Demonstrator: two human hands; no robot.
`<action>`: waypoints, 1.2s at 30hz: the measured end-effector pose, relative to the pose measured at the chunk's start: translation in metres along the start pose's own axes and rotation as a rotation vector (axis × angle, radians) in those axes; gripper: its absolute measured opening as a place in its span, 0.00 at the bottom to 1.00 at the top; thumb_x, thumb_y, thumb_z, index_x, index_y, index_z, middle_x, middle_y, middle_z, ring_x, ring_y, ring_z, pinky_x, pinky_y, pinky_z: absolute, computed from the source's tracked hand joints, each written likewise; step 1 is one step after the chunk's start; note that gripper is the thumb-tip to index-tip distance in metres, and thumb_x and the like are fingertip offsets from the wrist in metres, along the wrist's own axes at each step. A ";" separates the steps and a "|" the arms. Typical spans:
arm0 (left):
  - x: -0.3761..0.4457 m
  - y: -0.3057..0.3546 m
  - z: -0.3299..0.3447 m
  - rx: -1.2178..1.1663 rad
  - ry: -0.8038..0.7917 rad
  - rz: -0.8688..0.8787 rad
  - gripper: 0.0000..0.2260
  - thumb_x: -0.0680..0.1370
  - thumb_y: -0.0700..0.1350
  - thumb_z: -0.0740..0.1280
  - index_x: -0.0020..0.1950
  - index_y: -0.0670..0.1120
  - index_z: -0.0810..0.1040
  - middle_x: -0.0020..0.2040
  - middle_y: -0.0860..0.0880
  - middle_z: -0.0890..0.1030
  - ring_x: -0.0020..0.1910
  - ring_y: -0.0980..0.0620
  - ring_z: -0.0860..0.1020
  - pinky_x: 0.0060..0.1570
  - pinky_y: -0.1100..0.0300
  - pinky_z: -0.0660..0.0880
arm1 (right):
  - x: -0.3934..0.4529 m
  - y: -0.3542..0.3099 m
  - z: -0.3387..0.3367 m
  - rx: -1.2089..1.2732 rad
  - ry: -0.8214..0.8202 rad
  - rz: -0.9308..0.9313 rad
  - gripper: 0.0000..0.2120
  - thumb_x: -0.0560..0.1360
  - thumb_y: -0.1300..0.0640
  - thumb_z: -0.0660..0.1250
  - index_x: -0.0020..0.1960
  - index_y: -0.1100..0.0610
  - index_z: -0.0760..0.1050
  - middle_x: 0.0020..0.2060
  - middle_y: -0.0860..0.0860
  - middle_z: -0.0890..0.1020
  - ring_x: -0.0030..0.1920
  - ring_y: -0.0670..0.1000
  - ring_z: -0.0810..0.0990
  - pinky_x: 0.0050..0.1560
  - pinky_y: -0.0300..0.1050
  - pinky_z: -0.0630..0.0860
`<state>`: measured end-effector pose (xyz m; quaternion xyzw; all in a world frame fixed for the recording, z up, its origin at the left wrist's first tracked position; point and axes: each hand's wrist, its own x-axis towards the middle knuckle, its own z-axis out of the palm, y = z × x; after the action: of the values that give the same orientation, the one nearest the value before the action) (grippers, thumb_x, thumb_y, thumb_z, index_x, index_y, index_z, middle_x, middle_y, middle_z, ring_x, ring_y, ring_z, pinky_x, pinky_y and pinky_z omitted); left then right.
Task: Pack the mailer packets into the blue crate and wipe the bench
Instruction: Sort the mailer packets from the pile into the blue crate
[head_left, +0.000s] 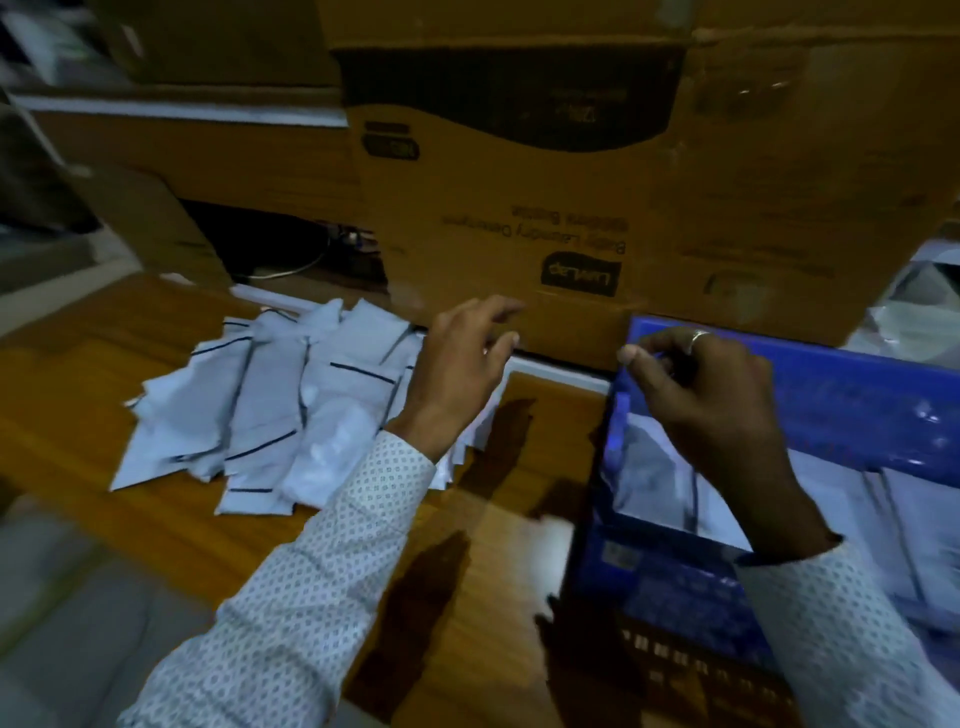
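On the wooden bench, left of the middle, lies a pile of white mailer packets. They are long and thin. Most lie side by side with their long sides running from the near edge of the bench toward the far boxes, leaning a little to the right at the far end. Dark lines cross some of them. They overlap and touch each other.

The left hand is over the right end of the pile. Its fingers are spread and only a little bent, and it holds nothing. I cannot tell if it touches the packets under it.

To the right is the blue crate, at the right side of the bench. White packets already lie inside it. The right hand is above the crate's far left corner. Its fingers are curled, with the thumb near the fingertips. It is blurry, so I cannot tell if it pinches anything. A ring is on one finger.

Both arms wear a white dotted sleeve. Behind the bench stand big brown cardboard boxes.
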<state>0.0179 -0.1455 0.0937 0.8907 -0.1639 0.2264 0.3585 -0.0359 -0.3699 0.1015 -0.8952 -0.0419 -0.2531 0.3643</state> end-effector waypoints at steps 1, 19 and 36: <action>-0.006 -0.015 -0.013 0.023 0.025 -0.021 0.13 0.79 0.43 0.69 0.64 0.49 0.80 0.57 0.51 0.82 0.49 0.56 0.81 0.48 0.62 0.79 | -0.002 -0.013 0.013 0.040 0.001 -0.004 0.07 0.76 0.46 0.69 0.42 0.47 0.79 0.28 0.43 0.79 0.32 0.39 0.77 0.32 0.30 0.67; -0.101 -0.267 -0.057 0.248 -0.294 -0.586 0.33 0.77 0.52 0.69 0.79 0.51 0.59 0.72 0.40 0.68 0.68 0.37 0.70 0.63 0.43 0.72 | -0.018 -0.050 0.294 0.118 -0.371 0.459 0.21 0.76 0.54 0.71 0.66 0.60 0.76 0.60 0.59 0.80 0.60 0.56 0.78 0.61 0.52 0.75; -0.071 -0.261 -0.071 -0.007 -0.163 -0.284 0.19 0.79 0.37 0.66 0.69 0.47 0.77 0.50 0.44 0.77 0.48 0.46 0.76 0.50 0.61 0.71 | -0.003 -0.046 0.306 0.049 -0.316 0.385 0.23 0.73 0.66 0.70 0.67 0.57 0.74 0.61 0.57 0.79 0.61 0.57 0.77 0.61 0.56 0.77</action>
<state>0.0559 0.0940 -0.0452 0.9190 -0.0657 0.1000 0.3757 0.0787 -0.1297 -0.0565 -0.9060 0.0667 -0.0346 0.4165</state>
